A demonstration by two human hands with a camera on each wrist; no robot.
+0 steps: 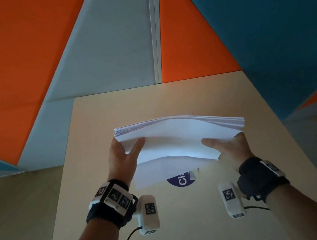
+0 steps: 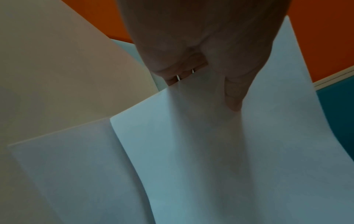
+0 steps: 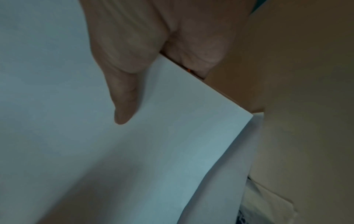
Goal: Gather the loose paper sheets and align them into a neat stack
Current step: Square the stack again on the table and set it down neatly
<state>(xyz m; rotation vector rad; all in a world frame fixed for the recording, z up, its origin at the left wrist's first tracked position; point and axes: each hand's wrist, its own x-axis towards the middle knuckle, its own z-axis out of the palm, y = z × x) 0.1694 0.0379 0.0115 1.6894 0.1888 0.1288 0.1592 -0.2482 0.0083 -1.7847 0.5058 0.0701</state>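
Observation:
A thick bundle of white paper sheets point(image 1: 177, 135) stands lifted over the table, its far edges fanned and uneven. My left hand point(image 1: 124, 154) grips its left side, thumb on the near face and fingers behind. My right hand point(image 1: 229, 145) grips the right side the same way. One sheet point(image 1: 162, 171) hangs lower than the others at the near edge. In the left wrist view the thumb point(image 2: 233, 91) presses on the paper point(image 2: 210, 151). In the right wrist view the thumb point(image 3: 124, 103) lies on the top sheet point(image 3: 134, 151).
The beige table point(image 1: 192, 229) runs forward from me, ending at an orange, grey and blue wall point(image 1: 99, 46). A round purple sticker point(image 1: 181, 182) and a small crumpled scrap point(image 1: 195, 174) lie on the table under the paper. Wrist camera cables hang near my forearms.

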